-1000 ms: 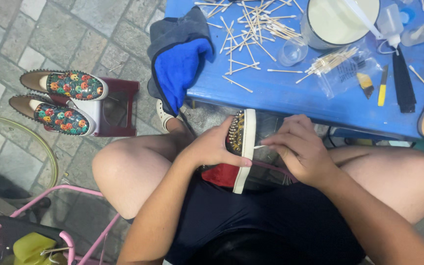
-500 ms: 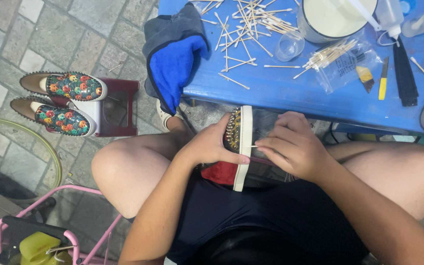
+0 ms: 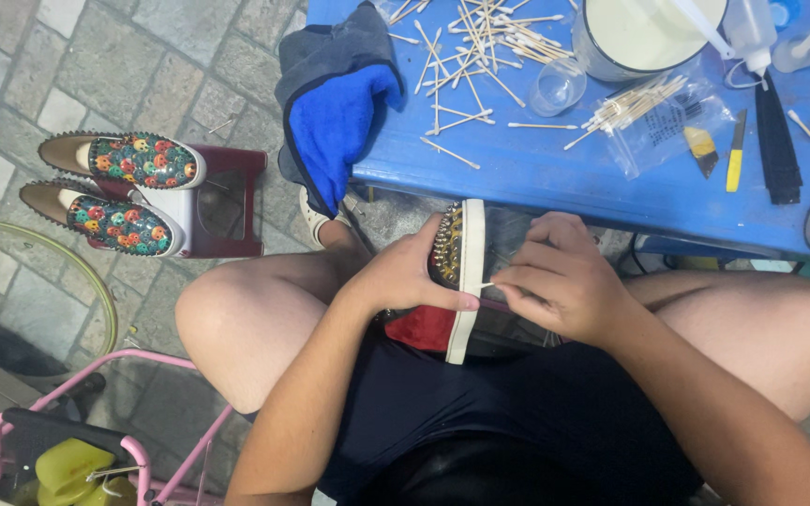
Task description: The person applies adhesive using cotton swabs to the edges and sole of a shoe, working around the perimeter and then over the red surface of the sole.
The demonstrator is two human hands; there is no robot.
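Studded shoe [image 3: 457,272], white-soled, red-lined, lay on its side across the lap, below the blue table's [image 3: 555,178] near edge. Left hand [image 3: 405,276] clasped its upper; right hand [image 3: 560,281] pinched a cotton swab [image 3: 486,286] against the sole rim. Cleaning looked midway; used swabs [image 3: 471,47] were strewn on the table's far-left corner.

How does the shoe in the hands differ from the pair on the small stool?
The held shoe lies on its side in the lap, gripped by the left hand, white sole edge up, red lining showing; the pair stands upright on the dark red stool, untouched. The pair's uppers show colourful patterns. Both have white soles.
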